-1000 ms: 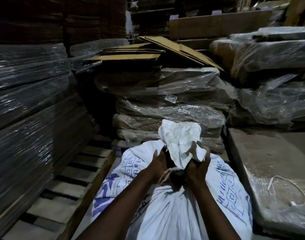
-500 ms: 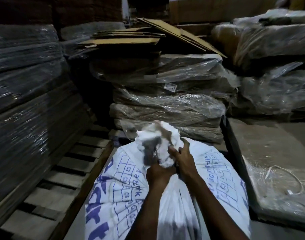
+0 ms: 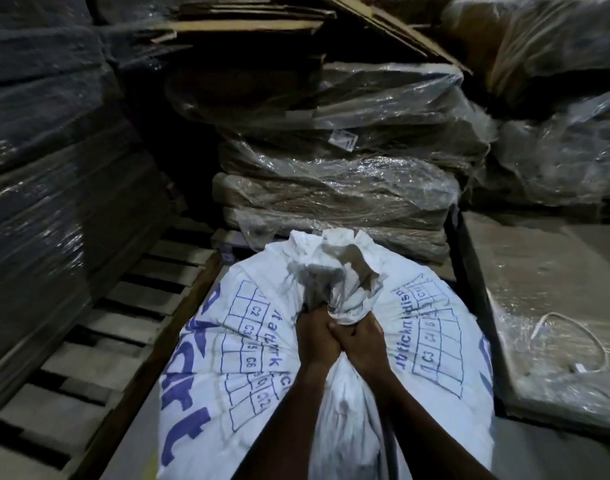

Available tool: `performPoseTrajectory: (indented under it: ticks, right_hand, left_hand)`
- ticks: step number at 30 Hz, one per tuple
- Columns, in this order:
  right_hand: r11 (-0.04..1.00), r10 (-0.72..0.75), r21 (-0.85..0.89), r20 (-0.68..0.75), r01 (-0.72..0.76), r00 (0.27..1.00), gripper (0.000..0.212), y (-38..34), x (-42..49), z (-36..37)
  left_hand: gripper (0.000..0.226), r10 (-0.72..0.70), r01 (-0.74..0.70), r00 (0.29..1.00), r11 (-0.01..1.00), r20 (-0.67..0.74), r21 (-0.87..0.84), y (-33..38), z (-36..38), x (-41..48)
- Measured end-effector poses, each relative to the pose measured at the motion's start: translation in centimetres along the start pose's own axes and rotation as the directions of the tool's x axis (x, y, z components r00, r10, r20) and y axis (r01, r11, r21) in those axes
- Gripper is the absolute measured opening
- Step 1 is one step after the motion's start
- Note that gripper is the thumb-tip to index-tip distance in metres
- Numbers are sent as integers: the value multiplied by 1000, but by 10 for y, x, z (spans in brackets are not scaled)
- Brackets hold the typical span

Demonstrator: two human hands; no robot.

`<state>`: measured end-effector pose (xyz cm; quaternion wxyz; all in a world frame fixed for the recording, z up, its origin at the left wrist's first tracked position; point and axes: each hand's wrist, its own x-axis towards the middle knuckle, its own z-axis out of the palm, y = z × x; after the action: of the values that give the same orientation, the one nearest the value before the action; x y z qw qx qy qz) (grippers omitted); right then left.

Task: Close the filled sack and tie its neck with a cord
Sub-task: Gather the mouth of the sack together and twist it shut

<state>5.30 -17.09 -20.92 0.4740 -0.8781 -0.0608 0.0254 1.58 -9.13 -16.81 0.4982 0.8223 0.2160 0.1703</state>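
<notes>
Both hands now side by side: left hand (image 3: pixel 315 336), right hand (image 3: pixel 360 341), fingers clamped on sack (image 3: pixel 227 341) neck (image 3: pixel 334 292); bunched tighter, cord not visible.

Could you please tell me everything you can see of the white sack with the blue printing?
The white woven-looking sack with blue printing is bulging full and lies between a wooden pallet and a plastic-wrapped slab. Blue letters and gridded boxes marked C2, C3 and C6 cover its sides. Its mouth is gathered into a crumpled neck standing up at the far end. The left hand and right hand clench that neck side by side, touching. No cord around it is visible.
</notes>
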Motion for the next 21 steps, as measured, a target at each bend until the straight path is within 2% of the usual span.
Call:
performPoseTrajectory:
  ticks: [3, 6, 11, 13, 14, 15, 16, 17, 18, 19, 20, 21]
  right_hand:
    - [999, 13, 42, 37, -14, 999, 92, -7, 7, -8]
    - [997, 4, 73, 60, -8, 998, 97, -8, -8, -13]
    - [978, 9, 209, 63, -22, 998, 96, -9, -32, -29]
    - [953, 87, 292, 1, -84, 996, 97, -24, -48, -36]
    - [947, 124, 304, -41, -106, 991, 94, -34, -53, -37]
    - [947, 129, 306, -68, -102, 989, 80, -40, -56, -35]
    - [959, 105, 272, -92, -76, 990, 55, -47, -59, -34]
    - [970, 66, 239, -120, -35, 991, 29, -55, -59, -35]
    - [969, 44, 246, -164, -3, 985, 23, -59, -58, -35]
    - [960, 53, 279, -234, 15, 971, 24, -62, -54, -35]
    - [934, 106, 356, -308, 12, 946, 21, -64, -48, -36]
    - [870, 180, 494, -332, 8, 926, 17, -67, -42, -41]
  left_hand:
    - [38, 20, -19, 1000, 997, -12, 78, 0, 0, 12]
    - [41, 71, -71, 997, 989, 8, 130, -7, 0, -1]
    - [24, 132, -134, 991, 974, 21, 181, -4, -5, -24]
    - [21, 77, -78, 997, 994, 17, 73, 3, -7, -35]
    - [27, -8, 9, 1000, 993, 12, -121, 7, -5, -36]
    - [33, -116, 108, 993, 924, 0, -366, 11, -8, -40]
    - [33, -186, 165, 982, 850, 8, -500, 11, -6, -42]
    - [24, -222, 208, 974, 818, 40, -536, 8, -5, -45]
    - [15, -169, 185, 982, 835, 79, -519, 11, -4, -48]
    - [16, -96, 122, 991, 926, 92, -357, 13, -7, -50]
    - [22, 10, -2, 999, 986, 43, -170, 11, -8, -48]
    - [29, 199, -199, 980, 980, 29, 5, 13, -11, -45]
